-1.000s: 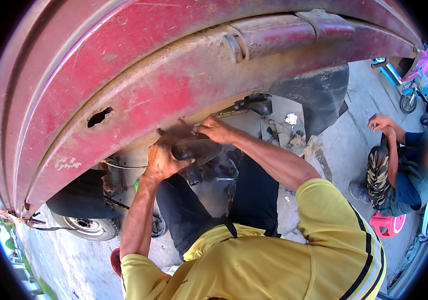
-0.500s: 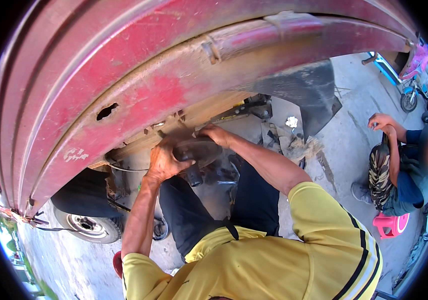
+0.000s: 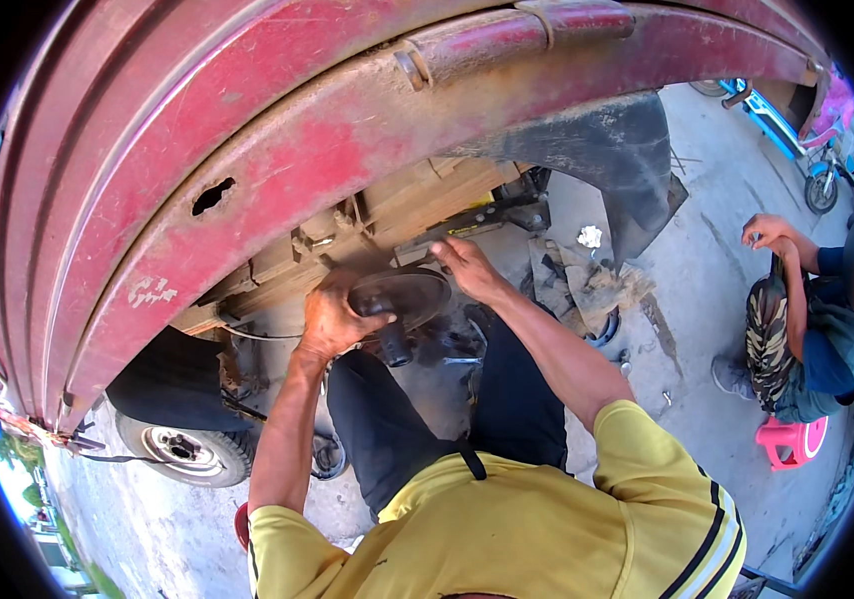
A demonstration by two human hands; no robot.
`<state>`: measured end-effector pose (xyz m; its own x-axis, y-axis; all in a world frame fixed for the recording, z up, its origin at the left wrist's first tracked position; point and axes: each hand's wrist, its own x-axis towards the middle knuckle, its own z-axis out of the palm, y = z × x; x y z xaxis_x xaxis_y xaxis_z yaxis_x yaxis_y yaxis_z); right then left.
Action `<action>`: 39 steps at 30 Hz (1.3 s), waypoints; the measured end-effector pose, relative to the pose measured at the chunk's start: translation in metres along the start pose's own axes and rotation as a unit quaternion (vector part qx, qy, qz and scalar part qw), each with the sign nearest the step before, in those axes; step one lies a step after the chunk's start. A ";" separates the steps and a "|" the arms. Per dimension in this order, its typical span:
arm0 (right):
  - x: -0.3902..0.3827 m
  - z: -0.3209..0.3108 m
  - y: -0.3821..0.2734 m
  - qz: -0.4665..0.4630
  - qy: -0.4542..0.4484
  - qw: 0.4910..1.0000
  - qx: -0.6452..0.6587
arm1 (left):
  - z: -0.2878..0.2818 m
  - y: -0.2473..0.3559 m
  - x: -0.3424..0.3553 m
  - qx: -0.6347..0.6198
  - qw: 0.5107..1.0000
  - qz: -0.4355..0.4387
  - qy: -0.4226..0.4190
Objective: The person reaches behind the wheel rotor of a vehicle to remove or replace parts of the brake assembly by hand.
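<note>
My left hand [image 3: 332, 317] is closed around the left side of a dark, round metal plate [image 3: 425, 297] with a short tube-like stub. Its thumb lies along the stub [image 3: 394, 344], which points down toward my knees. Just above the plate's right rim is my right hand [image 3: 467, 268], its thumb and fingers pinched together. What sits in that pinch is too small to make out. The plate is between my knees, under the rusty edge of a red vehicle body [image 3: 327, 150]. Blurred dark tools or parts lie on the ground below it.
A wheel [image 3: 182, 449] stands at the left below the body. A black rubber flap [image 3: 597, 150] hangs at the upper right, near torn cardboard pieces [image 3: 577, 285]. On the right a person [image 3: 817, 319] sits on a pink stool [image 3: 792, 442], with a blue bicycle [image 3: 772, 125] farther back.
My right hand has moved right, off the plate's top edge to just above its right rim. My left hand keeps its hold on the plate. The whole view has shifted slightly.
</note>
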<state>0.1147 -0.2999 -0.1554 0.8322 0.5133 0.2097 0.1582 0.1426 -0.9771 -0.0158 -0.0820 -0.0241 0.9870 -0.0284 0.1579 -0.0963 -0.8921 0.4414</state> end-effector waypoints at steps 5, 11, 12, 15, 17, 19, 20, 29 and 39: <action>0.001 -0.004 -0.046 -0.038 -0.046 0.981 -0.184 | 0.009 -0.010 -0.004 -0.049 0.998 0.004 0.046; 0.016 0.000 -0.103 -0.093 -0.087 0.943 -0.307 | 0.010 -0.012 -0.002 -0.014 0.998 0.047 0.045; 0.020 0.001 -0.109 -0.107 -0.101 0.936 -0.319 | 0.011 -0.012 -0.002 -0.021 0.998 0.038 0.044; 0.033 0.009 -0.118 -0.163 -0.116 0.916 -0.349 | 0.012 -0.011 0.000 -0.035 0.999 0.017 0.038; 0.039 0.014 -0.124 -0.157 -0.145 0.907 -0.363 | 0.011 -0.009 0.001 -0.035 0.999 0.014 0.031; 0.046 0.028 -0.154 -0.111 -0.208 0.899 -0.369 | 0.011 -0.019 -0.003 -0.040 0.999 0.011 0.032; 0.049 0.034 -0.170 -0.038 -0.250 0.890 -0.380 | 0.011 -0.021 -0.004 -0.043 0.999 0.008 0.029; 0.052 0.038 -0.156 -0.106 -0.181 0.896 -0.392 | 0.006 -0.011 0.000 -0.056 0.998 0.009 0.017; 0.036 0.019 -0.155 -0.012 -0.194 0.862 -0.469 | -0.005 0.007 0.001 -0.099 0.995 -0.022 -0.001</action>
<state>0.1101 -0.2869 0.0043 0.6110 0.7901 0.0499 0.6844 -0.4955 -0.5348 -0.0166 -0.0859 -0.0165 0.9911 0.0081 0.1332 -0.0760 -0.7860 0.6135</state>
